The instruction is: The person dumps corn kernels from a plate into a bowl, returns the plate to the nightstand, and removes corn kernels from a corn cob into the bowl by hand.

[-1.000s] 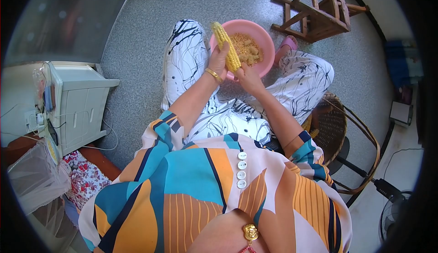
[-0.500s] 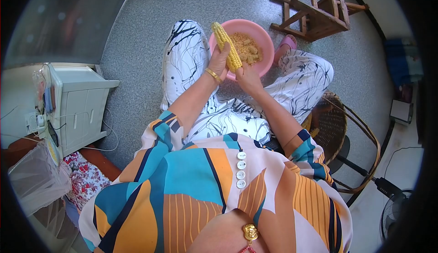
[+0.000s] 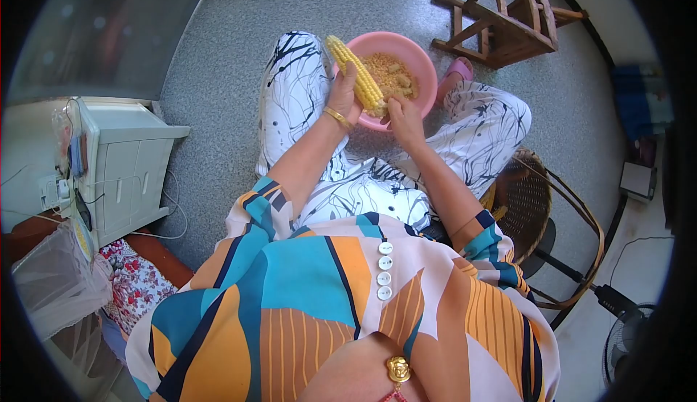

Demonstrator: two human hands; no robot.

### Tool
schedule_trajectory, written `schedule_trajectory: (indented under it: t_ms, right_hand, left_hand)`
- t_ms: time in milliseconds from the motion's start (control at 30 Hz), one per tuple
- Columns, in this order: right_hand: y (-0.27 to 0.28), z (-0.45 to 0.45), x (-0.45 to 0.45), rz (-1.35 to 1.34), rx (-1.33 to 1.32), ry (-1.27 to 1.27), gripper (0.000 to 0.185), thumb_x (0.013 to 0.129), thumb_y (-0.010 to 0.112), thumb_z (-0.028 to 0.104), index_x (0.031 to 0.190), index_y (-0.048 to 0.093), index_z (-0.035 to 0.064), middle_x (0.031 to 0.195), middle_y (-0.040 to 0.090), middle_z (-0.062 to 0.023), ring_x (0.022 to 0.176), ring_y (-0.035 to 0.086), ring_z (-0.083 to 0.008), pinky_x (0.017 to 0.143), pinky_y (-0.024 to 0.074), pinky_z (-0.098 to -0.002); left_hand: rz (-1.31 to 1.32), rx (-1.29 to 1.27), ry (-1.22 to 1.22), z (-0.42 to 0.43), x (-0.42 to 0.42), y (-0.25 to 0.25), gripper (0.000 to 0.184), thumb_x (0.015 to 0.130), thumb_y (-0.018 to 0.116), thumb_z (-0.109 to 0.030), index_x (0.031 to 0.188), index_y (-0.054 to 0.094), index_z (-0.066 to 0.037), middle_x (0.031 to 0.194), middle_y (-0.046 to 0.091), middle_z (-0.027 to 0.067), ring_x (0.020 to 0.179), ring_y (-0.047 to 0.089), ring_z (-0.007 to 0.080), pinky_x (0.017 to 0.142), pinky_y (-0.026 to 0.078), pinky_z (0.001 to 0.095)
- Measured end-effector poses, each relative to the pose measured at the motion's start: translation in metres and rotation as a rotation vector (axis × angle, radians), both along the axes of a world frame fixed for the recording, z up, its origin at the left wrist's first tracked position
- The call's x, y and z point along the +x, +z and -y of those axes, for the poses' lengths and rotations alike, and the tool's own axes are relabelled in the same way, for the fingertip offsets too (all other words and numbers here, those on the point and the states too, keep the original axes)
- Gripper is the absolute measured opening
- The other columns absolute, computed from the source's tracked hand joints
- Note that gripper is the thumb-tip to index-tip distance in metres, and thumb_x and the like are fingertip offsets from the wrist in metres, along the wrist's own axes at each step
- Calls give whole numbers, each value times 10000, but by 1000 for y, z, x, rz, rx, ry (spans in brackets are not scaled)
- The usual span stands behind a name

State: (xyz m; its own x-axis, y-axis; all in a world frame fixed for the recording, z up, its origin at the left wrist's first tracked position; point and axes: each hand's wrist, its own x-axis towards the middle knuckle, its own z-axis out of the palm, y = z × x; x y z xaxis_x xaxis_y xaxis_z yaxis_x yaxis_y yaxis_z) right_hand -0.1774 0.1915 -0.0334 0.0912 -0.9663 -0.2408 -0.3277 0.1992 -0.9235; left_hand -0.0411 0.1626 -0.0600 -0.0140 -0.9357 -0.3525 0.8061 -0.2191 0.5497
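- Shifted since the earlier frame: the corn cob (image 3: 360, 75) has edged up and left, and my right hand (image 3: 405, 117) has drawn slightly off its lower end, baring a paler tip (image 3: 379, 109).
- My left hand (image 3: 344, 97) is wrapped around the cob's middle, thumb on top.
- Held slantwise over the left side of the pink basin (image 3: 428, 83), the cob should feel light and stiff (its knobbly rows ought to give good purchase); around the middle seems the surest hold.
- Loose yellow kernels (image 3: 387, 67) lie in the basin, with paler lumps (image 3: 399, 88) I can't make out.
- My right hand's fingers are curled just beside the tip; whether they touch it, I cannot tell.
- Farther right is a woven basket (image 3: 530, 202), something yellow (image 3: 496, 207) showing at its left edge.
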Motion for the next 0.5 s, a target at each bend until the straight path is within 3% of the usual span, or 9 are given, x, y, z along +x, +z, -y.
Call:
schedule_trajectory:
  t_ms: [400, 500]
  right_hand:
    - [-2, 4, -4, 101, -60, -171, 111, 797, 518, 66, 857, 574, -9, 685, 589, -81, 572, 568, -131, 529, 449, -260]
    - [1, 6, -9, -89, -327, -220, 123, 788, 533, 78, 872, 577, -1, 721, 590, -84, 633, 569, -147, 601, 455, -263]
  left_hand:
    - [-34, 8, -9, 2, 3, -8, 438, 820, 539, -394, 1119, 424, -96, 973, 521, 89, 888, 526, 209, 825, 445, 374]
    - [-90, 34, 1, 2, 3, -8, 442, 849, 497, -390, 1162, 401, -94, 1012, 504, 101, 921, 511, 220, 853, 425, 388]
